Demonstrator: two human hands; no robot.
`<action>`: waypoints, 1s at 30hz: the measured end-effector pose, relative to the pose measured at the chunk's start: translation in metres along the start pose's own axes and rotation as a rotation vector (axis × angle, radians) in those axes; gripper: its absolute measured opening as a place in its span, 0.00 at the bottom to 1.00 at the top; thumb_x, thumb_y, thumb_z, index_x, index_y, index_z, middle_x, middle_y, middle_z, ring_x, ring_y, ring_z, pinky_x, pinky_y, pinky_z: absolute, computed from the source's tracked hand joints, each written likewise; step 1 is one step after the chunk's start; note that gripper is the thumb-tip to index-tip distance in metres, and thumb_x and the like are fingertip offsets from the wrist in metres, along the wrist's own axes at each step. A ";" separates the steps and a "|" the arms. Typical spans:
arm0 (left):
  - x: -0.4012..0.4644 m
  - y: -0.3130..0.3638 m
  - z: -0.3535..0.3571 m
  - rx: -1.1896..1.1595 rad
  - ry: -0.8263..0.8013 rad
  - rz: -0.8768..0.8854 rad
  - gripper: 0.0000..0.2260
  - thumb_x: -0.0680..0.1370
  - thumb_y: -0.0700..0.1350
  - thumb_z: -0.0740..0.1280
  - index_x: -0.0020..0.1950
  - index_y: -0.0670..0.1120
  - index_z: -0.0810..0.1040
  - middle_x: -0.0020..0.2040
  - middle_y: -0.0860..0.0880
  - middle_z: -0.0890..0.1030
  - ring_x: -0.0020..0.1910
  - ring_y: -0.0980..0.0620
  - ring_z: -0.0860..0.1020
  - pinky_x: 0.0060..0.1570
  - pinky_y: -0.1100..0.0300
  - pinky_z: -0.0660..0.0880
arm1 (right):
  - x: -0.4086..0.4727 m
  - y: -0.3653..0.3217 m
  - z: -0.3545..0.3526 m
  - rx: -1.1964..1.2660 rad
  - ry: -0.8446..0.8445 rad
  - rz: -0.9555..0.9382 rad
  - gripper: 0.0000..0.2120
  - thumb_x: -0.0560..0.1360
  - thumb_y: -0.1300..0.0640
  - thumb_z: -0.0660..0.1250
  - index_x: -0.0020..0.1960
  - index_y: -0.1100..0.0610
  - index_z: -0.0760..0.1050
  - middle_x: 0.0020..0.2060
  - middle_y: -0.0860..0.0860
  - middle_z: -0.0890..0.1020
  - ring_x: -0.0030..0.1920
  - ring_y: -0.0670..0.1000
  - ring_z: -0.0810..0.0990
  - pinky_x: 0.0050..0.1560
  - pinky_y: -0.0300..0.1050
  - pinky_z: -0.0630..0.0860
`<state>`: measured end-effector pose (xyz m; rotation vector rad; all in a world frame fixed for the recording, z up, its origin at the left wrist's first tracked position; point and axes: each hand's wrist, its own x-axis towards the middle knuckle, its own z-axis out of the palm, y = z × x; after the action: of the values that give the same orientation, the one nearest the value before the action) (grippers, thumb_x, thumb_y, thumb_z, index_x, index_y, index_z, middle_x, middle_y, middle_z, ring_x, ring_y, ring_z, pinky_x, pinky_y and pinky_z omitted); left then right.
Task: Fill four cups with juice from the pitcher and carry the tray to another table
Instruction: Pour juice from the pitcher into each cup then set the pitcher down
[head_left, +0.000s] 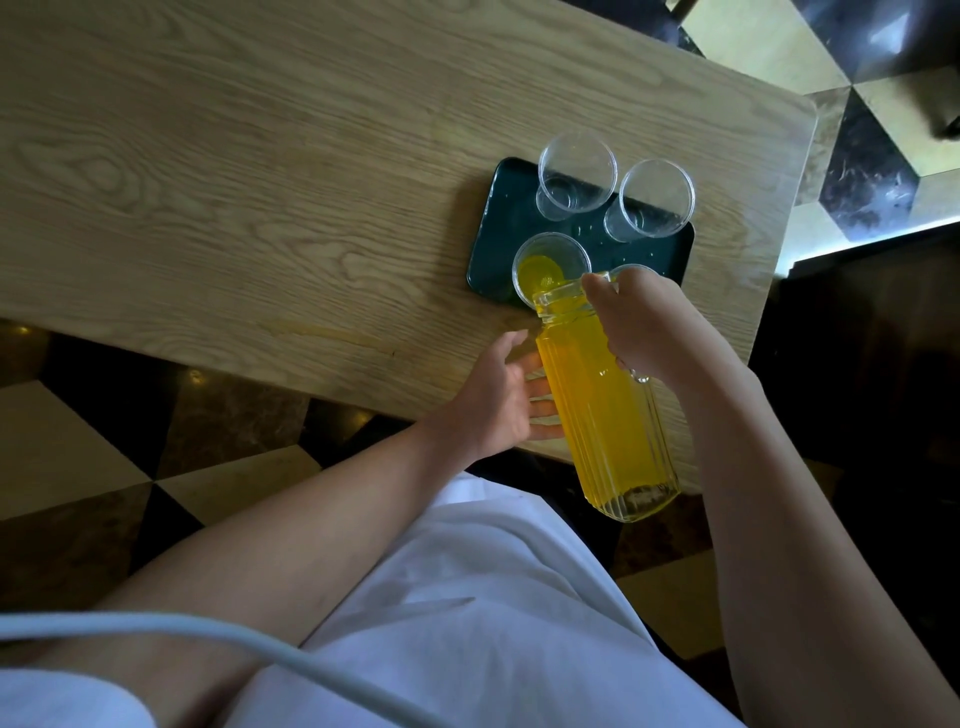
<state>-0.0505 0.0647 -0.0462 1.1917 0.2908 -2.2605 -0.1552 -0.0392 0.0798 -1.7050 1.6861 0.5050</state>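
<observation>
A ribbed glass pitcher (602, 410) full of yellow juice is tilted forward, its mouth over the near left cup (548, 262), which holds a little juice. My right hand (639, 327) grips the pitcher's handle near the neck. My left hand (498, 400) presses flat against the pitcher's left side. Two clear cups, the far left cup (574, 174) and the far right cup (652, 200), stand without juice on the dark green tray (501, 218). A fourth cup (631, 269) shows only its rim behind my right hand.
The tray sits near the right end of a light wooden table (260, 182). The table's near edge runs just under the pitcher. Checkered stone floor (78, 447) lies below and to the right. A pale cable (208, 639) crosses my white clothing.
</observation>
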 end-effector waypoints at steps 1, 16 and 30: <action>0.000 0.000 0.000 0.000 0.000 0.000 0.24 0.80 0.63 0.54 0.58 0.49 0.82 0.55 0.42 0.84 0.59 0.40 0.80 0.67 0.38 0.71 | 0.001 -0.001 0.001 0.026 0.010 -0.001 0.18 0.82 0.63 0.55 0.71 0.65 0.68 0.41 0.58 0.71 0.42 0.58 0.74 0.40 0.48 0.72; 0.002 -0.001 0.002 -0.020 -0.016 -0.006 0.24 0.80 0.62 0.54 0.60 0.48 0.81 0.58 0.40 0.82 0.63 0.38 0.78 0.69 0.35 0.69 | 0.009 0.002 0.001 0.062 -0.034 0.030 0.16 0.83 0.61 0.52 0.67 0.60 0.70 0.37 0.56 0.70 0.34 0.54 0.70 0.31 0.45 0.67; 0.005 -0.001 0.001 -0.036 -0.022 -0.008 0.24 0.81 0.62 0.54 0.59 0.48 0.81 0.55 0.41 0.83 0.61 0.39 0.79 0.66 0.36 0.71 | 0.002 -0.003 -0.001 0.226 -0.009 0.084 0.12 0.83 0.61 0.54 0.62 0.63 0.72 0.45 0.64 0.76 0.46 0.62 0.79 0.47 0.54 0.80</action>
<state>-0.0540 0.0629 -0.0495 1.1477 0.3273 -2.2643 -0.1523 -0.0419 0.0795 -1.4731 1.7420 0.3446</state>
